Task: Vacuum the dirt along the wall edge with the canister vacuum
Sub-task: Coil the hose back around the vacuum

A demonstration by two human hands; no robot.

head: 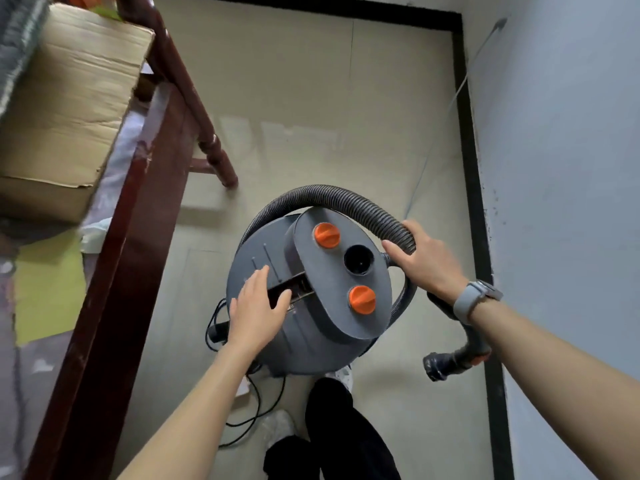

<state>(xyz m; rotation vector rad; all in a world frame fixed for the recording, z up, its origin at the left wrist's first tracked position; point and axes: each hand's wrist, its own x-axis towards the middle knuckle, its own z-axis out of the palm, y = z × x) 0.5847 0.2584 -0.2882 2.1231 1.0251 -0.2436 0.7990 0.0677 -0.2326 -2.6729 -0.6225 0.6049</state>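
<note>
A grey canister vacuum (332, 306) with two orange knobs stands on the beige floor in the middle of the view. Its ribbed grey hose (346, 199) arches over the far side of the canister. The hose's black end piece (450, 362) hangs low at the right, close to the wall. My left hand (259, 306) rests with straight fingers on the canister's lid, fingertips at the handle slot. My right hand (422, 261) grips the hose at the canister's right side. The black skirting (474, 188) runs along the white wall on the right.
A dark red wooden bed frame (138, 237) fills the left side, with a cardboard box (69, 109) on top. A black power cord (256, 407) loops on the floor beside my legs. The strip of floor between bed and wall is narrow.
</note>
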